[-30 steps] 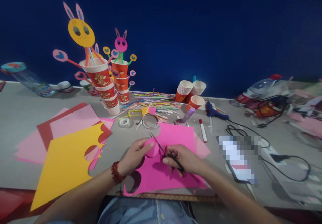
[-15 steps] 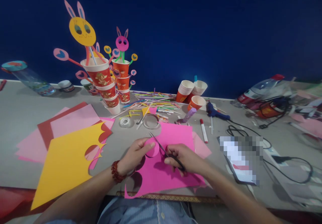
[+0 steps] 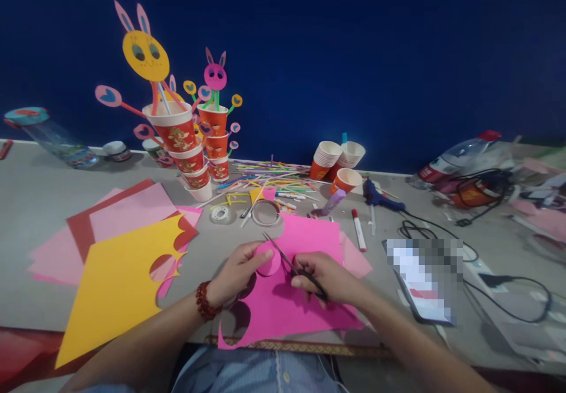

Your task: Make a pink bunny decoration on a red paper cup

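Note:
My left hand [image 3: 241, 272] pinches a round pink paper disc [image 3: 269, 262] between thumb and fingers. In my right hand [image 3: 321, 278] is a pair of black-handled scissors [image 3: 312, 278], its blades reaching up to the disc's right edge. Beneath both hands lies a bright pink paper sheet [image 3: 305, 310], with rounded cut-outs along its left side. Whether the disc is still joined to that sheet I cannot tell. To the left, a yellow sheet [image 3: 119, 281] with scalloped cuts rests over pink and dark red papers [image 3: 132, 210].
Stacked-cup rabbit figures [image 3: 177, 134] stand at the back left. Behind the pink sheet are a tape roll [image 3: 265, 212], many coloured sticks [image 3: 274, 175] and paper cups [image 3: 327, 157]. A red marker [image 3: 358, 230], a blue glue gun [image 3: 382, 197] and a phone [image 3: 418, 287] lie to the right.
The disc and left hand hold nearly the same place. My right hand and the scissors have shifted very slightly right. Everything else looks unchanged.

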A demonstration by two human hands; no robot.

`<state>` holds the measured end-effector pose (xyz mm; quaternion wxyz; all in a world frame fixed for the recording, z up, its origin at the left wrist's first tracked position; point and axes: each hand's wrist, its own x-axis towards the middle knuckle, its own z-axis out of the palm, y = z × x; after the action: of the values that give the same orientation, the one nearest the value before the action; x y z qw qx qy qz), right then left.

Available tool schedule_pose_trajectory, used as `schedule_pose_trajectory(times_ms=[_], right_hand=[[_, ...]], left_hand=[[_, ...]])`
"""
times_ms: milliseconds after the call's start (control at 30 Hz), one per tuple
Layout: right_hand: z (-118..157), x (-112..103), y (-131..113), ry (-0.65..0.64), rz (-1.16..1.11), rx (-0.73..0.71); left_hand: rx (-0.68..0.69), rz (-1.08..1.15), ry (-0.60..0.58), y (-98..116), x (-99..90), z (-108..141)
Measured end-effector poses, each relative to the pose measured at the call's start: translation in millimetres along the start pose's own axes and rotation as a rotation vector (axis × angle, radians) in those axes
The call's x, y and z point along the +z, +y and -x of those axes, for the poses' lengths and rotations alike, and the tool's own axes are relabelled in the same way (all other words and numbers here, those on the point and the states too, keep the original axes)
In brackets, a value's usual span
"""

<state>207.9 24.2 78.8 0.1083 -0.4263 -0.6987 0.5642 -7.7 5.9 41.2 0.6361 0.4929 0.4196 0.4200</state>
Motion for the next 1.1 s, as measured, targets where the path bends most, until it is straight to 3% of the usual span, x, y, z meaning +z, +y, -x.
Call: schedule_pose_trajectory(times_ms=[433, 1100], right_hand=[[-3.8, -9.0, 3.2, -0.038, 0.095, -0.017], [-0.6, -4.6, 4.6, -0.031, -0.003, 0.024]], left_hand=[[-0.006, -0.040, -0.019, 4.6, -0.4, -1.4], [-0.065, 0.007, 0.022, -4.5, -1.7, -2.3]])
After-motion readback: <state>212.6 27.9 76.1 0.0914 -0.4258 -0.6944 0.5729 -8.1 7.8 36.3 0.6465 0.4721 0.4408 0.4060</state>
